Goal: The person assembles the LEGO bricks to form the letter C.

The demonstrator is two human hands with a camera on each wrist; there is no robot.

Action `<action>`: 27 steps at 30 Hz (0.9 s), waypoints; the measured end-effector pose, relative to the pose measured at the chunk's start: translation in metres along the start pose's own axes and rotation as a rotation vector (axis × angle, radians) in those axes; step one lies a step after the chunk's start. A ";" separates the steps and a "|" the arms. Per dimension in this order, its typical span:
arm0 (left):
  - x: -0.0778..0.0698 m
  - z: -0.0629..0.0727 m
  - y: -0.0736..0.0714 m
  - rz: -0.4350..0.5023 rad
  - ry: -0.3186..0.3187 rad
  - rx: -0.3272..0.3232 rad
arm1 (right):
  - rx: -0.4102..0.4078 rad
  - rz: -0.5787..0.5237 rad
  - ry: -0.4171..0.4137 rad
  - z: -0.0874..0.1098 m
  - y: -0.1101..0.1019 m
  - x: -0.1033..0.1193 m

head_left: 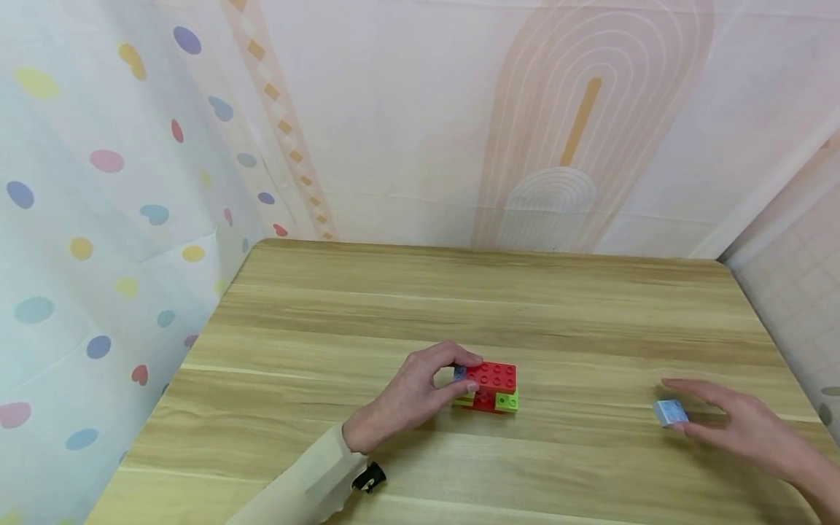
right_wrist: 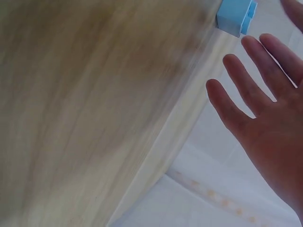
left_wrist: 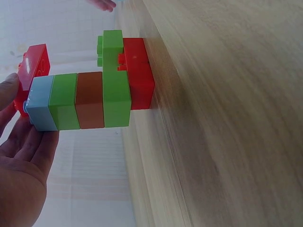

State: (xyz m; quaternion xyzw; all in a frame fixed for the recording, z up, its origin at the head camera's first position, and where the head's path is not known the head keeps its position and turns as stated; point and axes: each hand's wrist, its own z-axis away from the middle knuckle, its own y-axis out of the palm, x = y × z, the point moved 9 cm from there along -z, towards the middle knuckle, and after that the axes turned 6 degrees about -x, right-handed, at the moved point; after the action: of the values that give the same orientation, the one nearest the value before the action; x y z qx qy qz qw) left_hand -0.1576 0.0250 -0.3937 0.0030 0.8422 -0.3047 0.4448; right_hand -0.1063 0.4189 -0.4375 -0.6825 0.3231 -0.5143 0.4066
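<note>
My left hand [head_left: 413, 390] grips the upper part of a toy brick stack, thumb and fingers at its left side. The stack has a red brick [head_left: 494, 376] on top. In the left wrist view a column of light blue [left_wrist: 41, 105], green, brown [left_wrist: 90, 100] and green bricks joins it to a red base [left_wrist: 141, 75] on the table; another green brick [left_wrist: 112, 49] sits on that base. Over at the right, a loose light blue brick [head_left: 671, 413] lies between the spread thumb and fingers of my right hand [head_left: 741, 426]. Its fingers [right_wrist: 251, 92] extend beside that brick, apart from it in the right wrist view.
The wooden table [head_left: 367, 306] carries both the stack and the loose brick, with a wide gap between them. A patterned curtain [head_left: 407, 131] hangs behind the table's far edge, and a dotted one [head_left: 131, 240] along the left. A black clip-like item [head_left: 370, 477] is at the left sleeve.
</note>
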 end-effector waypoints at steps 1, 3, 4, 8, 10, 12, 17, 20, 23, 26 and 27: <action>0.000 0.000 0.000 0.002 -0.001 0.000 | -0.001 0.005 -0.015 0.000 0.001 0.000; 0.000 0.000 0.000 0.004 -0.002 0.001 | -0.007 0.018 -0.057 0.001 0.003 0.001; 0.001 0.000 0.000 0.005 -0.003 0.001 | -0.009 0.029 -0.082 0.001 0.004 0.002; 0.001 0.000 0.000 0.004 -0.007 0.002 | -0.007 0.071 -0.139 0.002 0.008 0.004; 0.001 0.000 0.000 0.005 -0.010 0.002 | 0.015 0.072 -0.133 0.001 0.010 0.004; 0.001 0.000 0.000 0.006 -0.007 0.000 | 0.041 0.075 -0.086 -0.001 0.011 0.003; 0.000 0.001 0.000 0.005 0.003 -0.006 | 0.095 0.041 0.021 -0.005 0.012 0.008; 0.000 0.001 0.000 0.006 -0.004 -0.006 | 0.070 0.023 0.003 -0.008 0.010 0.020; 0.000 0.002 0.000 0.007 -0.015 -0.004 | -0.001 0.040 -0.054 -0.013 0.006 0.035; 0.000 0.001 0.000 0.003 -0.020 -0.002 | -0.061 0.029 -0.103 -0.019 0.003 0.051; -0.001 0.001 0.000 0.000 -0.021 -0.002 | -0.077 0.021 -0.122 -0.021 0.003 0.056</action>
State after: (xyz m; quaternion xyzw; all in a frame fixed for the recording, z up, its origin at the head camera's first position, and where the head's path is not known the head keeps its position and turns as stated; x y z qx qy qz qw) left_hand -0.1562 0.0249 -0.3940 -0.0005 0.8377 -0.3039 0.4538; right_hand -0.1117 0.3648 -0.4123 -0.7242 0.3247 -0.4546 0.4043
